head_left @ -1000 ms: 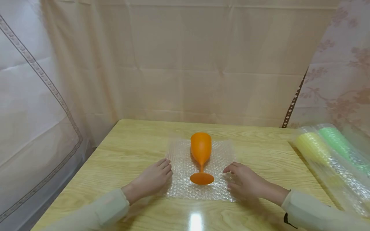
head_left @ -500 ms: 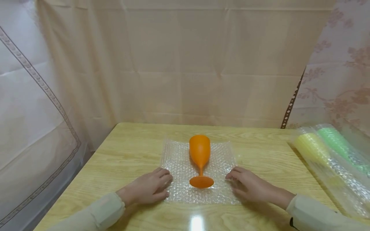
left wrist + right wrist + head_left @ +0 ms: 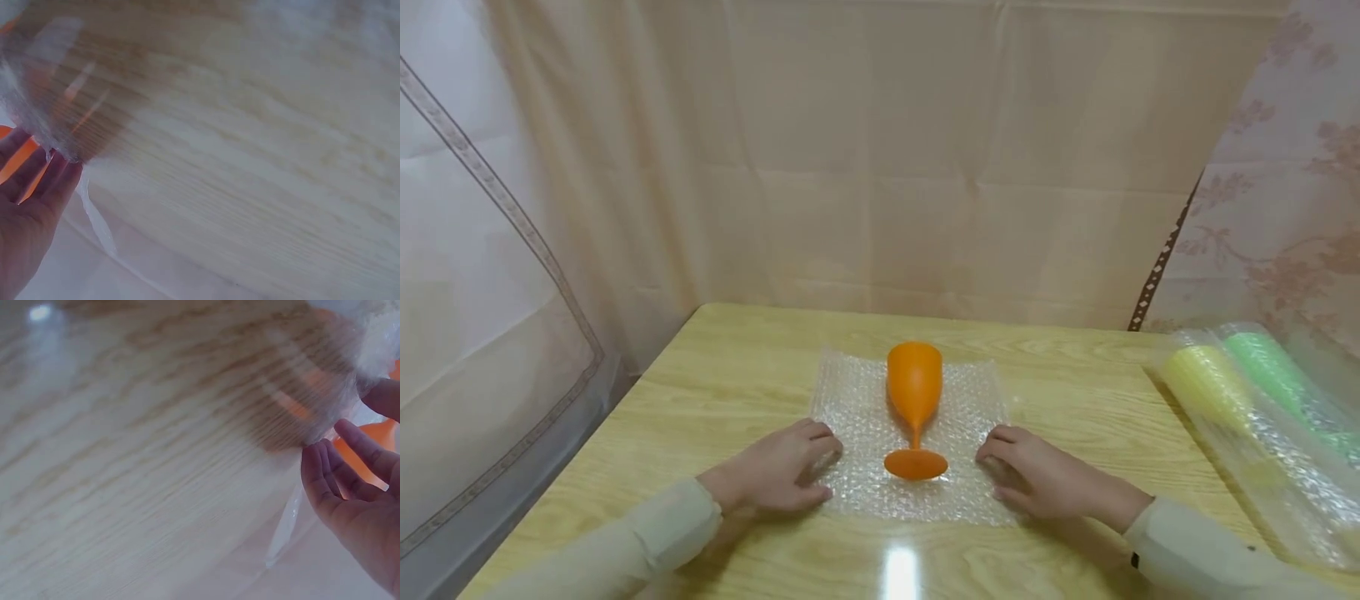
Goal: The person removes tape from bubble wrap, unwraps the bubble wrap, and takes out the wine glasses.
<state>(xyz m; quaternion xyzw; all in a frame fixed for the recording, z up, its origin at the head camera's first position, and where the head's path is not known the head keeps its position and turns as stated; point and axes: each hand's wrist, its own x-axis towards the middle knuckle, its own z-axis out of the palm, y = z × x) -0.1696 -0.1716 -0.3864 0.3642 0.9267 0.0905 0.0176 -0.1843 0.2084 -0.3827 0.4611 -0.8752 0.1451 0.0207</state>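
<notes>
a matte orange goblet (image 3: pixel 914 383), thin-stemmed and round-footed, is laid on its side on clear, dimpled bubble wrap (image 3: pixel 865 493). the wrap's opposite edges are touched by the left hand (image 3: pixel 771 471) and right hand (image 3: pixel 1051 475), fingers bent; whether they are pinched cannot be told.

We note our left forearm (image 3: pixel 617 546) and right forearm (image 3: pixel 1210 546), both sleeved, angling inward from the lower corners of the head view; both wrists are bare. We hold our left hand (image 3: pixel 775 471) and right hand (image 3: pixel 1048 475) well apart, roughly level, backs upward. In each, we observe the thumb set off from the fingers on the near side. Wrist views: our left fingers (image 3: pixel 57 181) extend nearly straight; our right fingers (image 3: pixel 320 481) bend gently.
</notes>
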